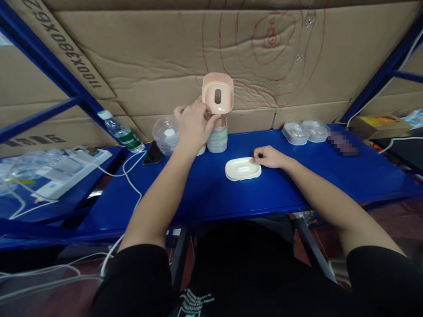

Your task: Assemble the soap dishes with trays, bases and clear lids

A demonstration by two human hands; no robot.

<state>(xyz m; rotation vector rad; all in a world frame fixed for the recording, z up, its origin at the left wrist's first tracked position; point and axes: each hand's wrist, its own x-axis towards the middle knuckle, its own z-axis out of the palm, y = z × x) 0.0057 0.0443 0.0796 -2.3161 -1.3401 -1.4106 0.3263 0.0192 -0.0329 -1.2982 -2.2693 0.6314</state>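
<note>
My left hand (193, 124) is raised above the back of the table, its fingers closed on the lower left edge of a peach plastic square cover (226, 96). The cover is tilted, so its hollow side and the oval slot in the middle face me. Just below it stands a stack of pastel cups or covers (218, 142), partly hidden by my hand. My right hand (271, 157) rests low over the table, fingers curled in a pinch at the right rim of a cream oval dish (243, 169) lying flat.
Clear plastic bowls (165, 137), a black phone (152, 153) and a leaning water bottle (122, 132) stand to the left. Two clear-lidded containers (306, 132) sit at the back right. A cardboard wall (152, 49) closes the back; white cables (127, 175) trail over the left side.
</note>
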